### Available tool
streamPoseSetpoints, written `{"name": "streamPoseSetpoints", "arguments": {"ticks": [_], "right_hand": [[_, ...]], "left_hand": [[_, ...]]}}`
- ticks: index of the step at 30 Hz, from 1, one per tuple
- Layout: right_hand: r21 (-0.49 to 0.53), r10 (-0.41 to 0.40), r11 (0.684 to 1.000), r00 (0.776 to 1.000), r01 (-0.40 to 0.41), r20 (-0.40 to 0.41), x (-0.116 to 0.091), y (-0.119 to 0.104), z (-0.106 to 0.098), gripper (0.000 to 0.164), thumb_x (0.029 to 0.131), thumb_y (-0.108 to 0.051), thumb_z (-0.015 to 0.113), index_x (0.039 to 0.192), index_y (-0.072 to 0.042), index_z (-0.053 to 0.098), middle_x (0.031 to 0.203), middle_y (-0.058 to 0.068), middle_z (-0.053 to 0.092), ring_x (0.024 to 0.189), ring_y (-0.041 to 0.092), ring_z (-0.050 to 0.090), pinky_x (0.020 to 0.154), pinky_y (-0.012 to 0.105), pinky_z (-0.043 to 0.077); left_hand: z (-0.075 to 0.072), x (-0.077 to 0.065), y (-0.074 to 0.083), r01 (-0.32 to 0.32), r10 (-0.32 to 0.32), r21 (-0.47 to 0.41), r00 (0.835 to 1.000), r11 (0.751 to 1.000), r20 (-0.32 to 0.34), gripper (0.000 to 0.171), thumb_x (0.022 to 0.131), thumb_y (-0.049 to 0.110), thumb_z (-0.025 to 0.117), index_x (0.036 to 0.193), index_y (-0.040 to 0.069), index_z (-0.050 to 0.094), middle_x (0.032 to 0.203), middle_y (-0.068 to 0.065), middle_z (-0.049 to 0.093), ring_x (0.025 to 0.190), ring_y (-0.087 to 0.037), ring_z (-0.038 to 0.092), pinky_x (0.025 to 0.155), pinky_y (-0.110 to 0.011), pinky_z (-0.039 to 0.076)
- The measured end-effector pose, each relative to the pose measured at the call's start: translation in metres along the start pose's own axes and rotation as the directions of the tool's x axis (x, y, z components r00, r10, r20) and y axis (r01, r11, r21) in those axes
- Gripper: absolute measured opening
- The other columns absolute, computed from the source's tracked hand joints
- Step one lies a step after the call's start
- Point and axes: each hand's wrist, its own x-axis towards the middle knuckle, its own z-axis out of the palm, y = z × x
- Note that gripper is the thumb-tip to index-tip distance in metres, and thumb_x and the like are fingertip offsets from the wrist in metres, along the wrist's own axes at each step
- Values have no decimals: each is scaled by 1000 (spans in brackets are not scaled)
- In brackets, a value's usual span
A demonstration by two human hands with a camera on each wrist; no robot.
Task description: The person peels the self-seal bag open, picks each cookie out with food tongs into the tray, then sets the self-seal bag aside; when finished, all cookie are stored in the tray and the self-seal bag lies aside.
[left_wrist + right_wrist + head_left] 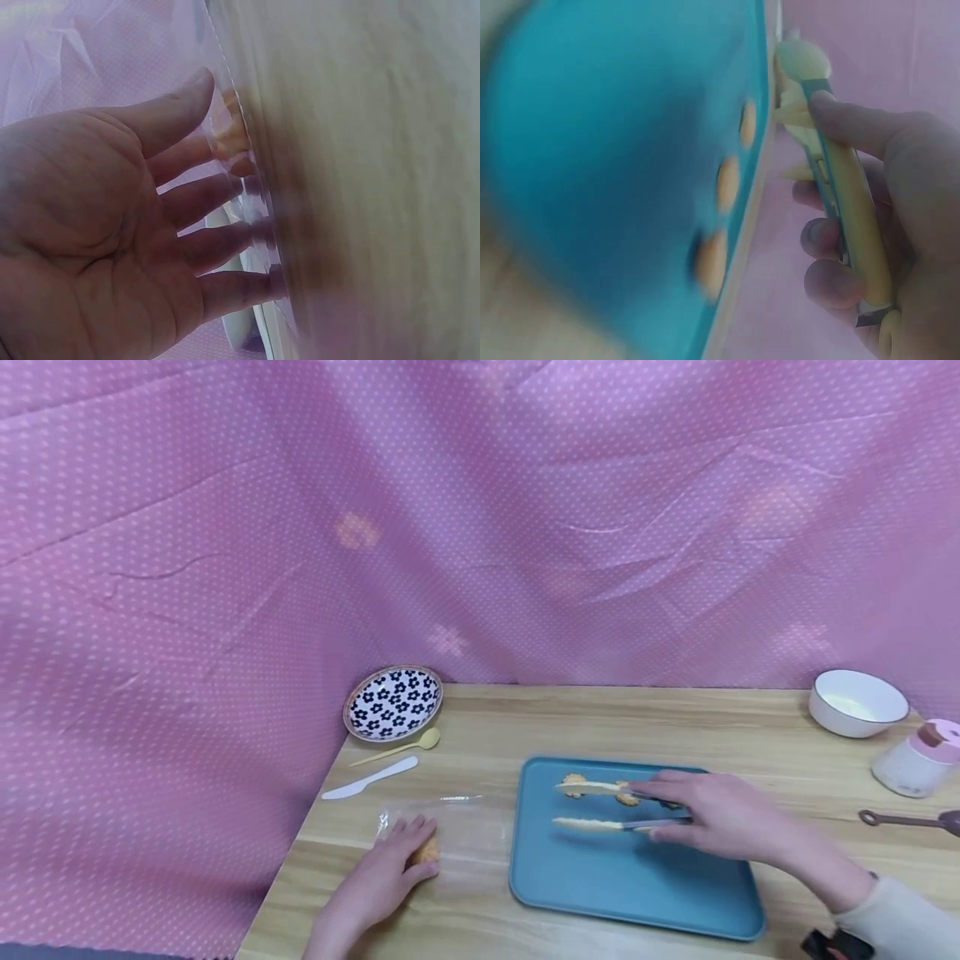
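Observation:
My left hand (386, 872) rests on a clear plastic bag (476, 852) at the table's left side, its fingers stretched over the near end. Between thumb and forefinger an orange-brown cookie (427, 853) shows through the film; the left wrist view catches the same cookie (231, 139) beside the fingertips. In my right hand (720, 814) I grip a pair of tongs (855, 217) with cream tips, spread apart above the blue tray (600, 881). Nothing shows between the tips. Three small cookies (727, 184) lie along the tray's far side, partly hidden in the head view by tongs and hand.
Behind the bag lie a white plastic knife (371, 778), a yellow spoon (408, 746) and a flower-patterned oval dish (393, 703). On the right stand a white bowl (855, 706) and a pink-lidded jar (911, 766), near a brown utensil (903, 819). Pink cloth hangs behind and left.

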Motion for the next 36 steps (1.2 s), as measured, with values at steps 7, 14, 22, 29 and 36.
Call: {"name": "streamPoseSetpoints", "arguments": {"ticks": [7, 14, 22, 29, 36], "right_hand": [[42, -129, 991, 989, 126, 67, 45, -46, 19, 51, 87, -51, 75, 136, -40, 62, 127, -11, 72, 100, 7, 72, 81, 37, 62], [60, -100, 994, 987, 93, 124, 59, -73, 19, 49, 87, -50, 75, 133, -37, 65, 132, -6, 71, 121, 16, 69, 88, 45, 62], [10, -134, 991, 984, 134, 120, 72, -81, 10, 45, 85, -47, 77, 128, -35, 69, 118, -10, 74, 91, 6, 70, 65, 29, 56], [16, -102, 995, 979, 100, 176, 84, -78, -1, 45, 85, -46, 78, 128, -36, 69, 127, -6, 73, 96, 11, 72, 49, 18, 38], [76, -109, 993, 971, 95, 211, 91, -78, 3, 44, 86, -43, 78, 128, -36, 69, 127, -8, 72, 91, 8, 69, 50, 18, 37]], "left_hand": [[2, 0, -3, 8, -8, -6, 1000, 1000, -17, 61, 97, 41, 65, 152, 22, 48, 163, -7, 42, 155, -39, 30, 126, -62, 25], [1, -1, -5, 11, -12, -16, 999, 1000, -31, 62, 96, 43, 65, 153, 25, 46, 163, -4, 41, 156, -37, 30, 126, -61, 26], [2, 0, -8, 21, -21, -14, 999, 1000, -36, 62, 97, 43, 64, 153, 27, 45, 163, -1, 41, 156, -36, 30, 126, -62, 26], [1, -1, -10, 17, -19, -29, 999, 999, -47, 62, 97, 42, 65, 153, 27, 45, 162, -1, 43, 155, -35, 32, 126, -60, 27], [-1, -4, -11, 29, -31, -54, 999, 998, -41, 65, 96, 43, 66, 154, 27, 43, 163, -1, 42, 155, -35, 31, 127, -60, 26]]}}
